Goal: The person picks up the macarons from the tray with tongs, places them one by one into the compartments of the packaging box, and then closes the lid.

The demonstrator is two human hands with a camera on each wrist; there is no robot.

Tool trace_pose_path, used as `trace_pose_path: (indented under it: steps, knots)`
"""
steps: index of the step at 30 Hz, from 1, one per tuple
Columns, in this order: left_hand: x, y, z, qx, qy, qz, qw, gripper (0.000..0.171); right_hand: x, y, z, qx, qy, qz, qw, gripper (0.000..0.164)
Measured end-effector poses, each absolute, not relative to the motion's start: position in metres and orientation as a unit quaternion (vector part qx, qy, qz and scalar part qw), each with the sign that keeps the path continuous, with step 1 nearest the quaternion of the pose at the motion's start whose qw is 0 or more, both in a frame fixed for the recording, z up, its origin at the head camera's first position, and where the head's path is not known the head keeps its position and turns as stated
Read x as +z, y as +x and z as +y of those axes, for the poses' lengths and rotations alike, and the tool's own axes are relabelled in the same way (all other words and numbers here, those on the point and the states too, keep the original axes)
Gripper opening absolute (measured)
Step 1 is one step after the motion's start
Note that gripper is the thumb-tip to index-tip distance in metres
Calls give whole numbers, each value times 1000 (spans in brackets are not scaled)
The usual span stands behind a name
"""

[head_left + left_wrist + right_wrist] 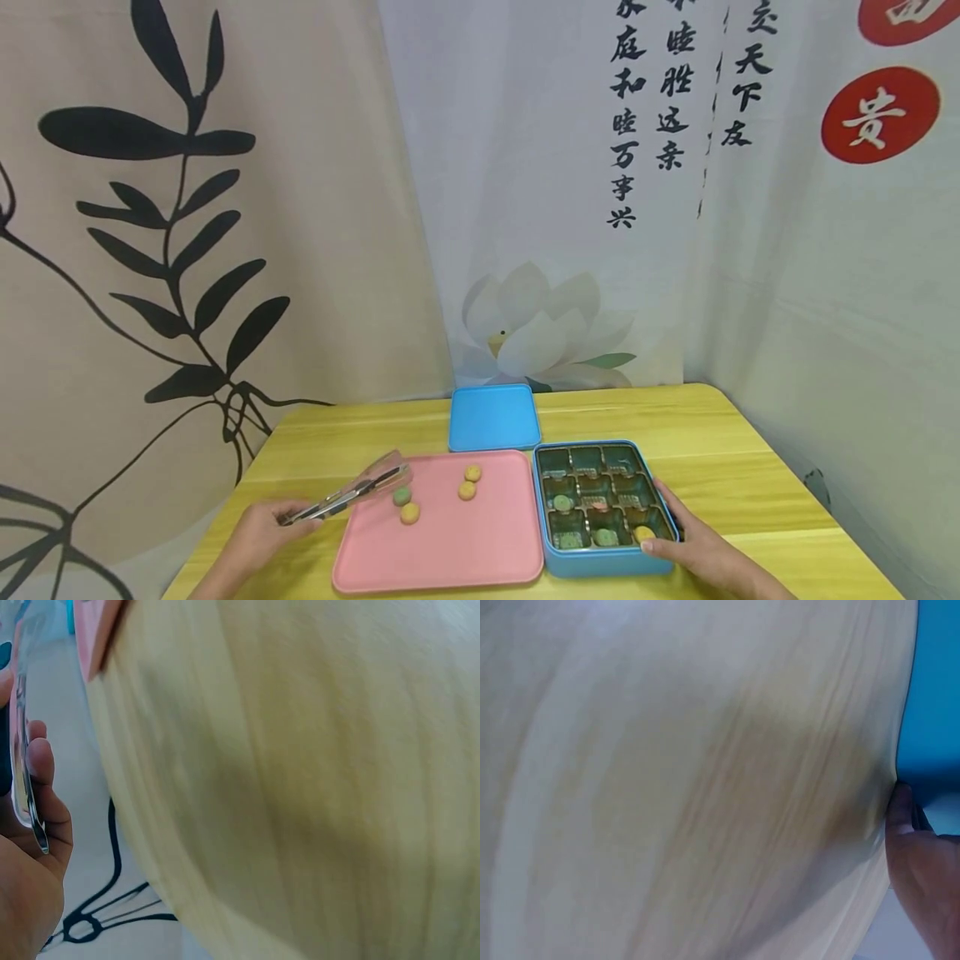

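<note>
My left hand (266, 533) grips metal tongs (341, 497) by the handle end. Their clear, wide tips hover over the left part of a pink tray (450, 558), near a green cookie (402, 497) and a yellow cookie (409, 513). At the right, my right hand (697, 542) holds the right side of a blue box (607, 565), thumb at its front corner rim. Inside the box is a divided insert, with a yellow cookie (643, 533) in the front right compartment. Green cookies (604, 537) and a pink piece (600, 505) sit in other compartments.
Two more yellow cookies (467, 490) lie farther back on the tray. Behind the tray a blue lid (495, 417) rests on the wood-grain table (757, 483). A printed cloth (330, 208) hangs along the table's back.
</note>
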State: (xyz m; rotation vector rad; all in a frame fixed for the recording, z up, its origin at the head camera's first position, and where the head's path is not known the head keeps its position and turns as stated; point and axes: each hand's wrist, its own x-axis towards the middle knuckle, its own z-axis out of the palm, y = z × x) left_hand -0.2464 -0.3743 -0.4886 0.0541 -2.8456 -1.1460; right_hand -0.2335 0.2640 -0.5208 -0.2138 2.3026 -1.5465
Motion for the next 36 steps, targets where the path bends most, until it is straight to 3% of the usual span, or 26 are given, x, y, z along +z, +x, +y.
trace_pose_path:
  steps: [29, 36]
  knots:
    - [-513, -242, -385, -370, 67, -927, 1, 34, -523, -234, 263, -540, -75, 821, 169, 92]
    - [-514, -243, -381, -367, 70, -928, 1, 28, -522, -234, 262, -546, -74, 817, 170, 93]
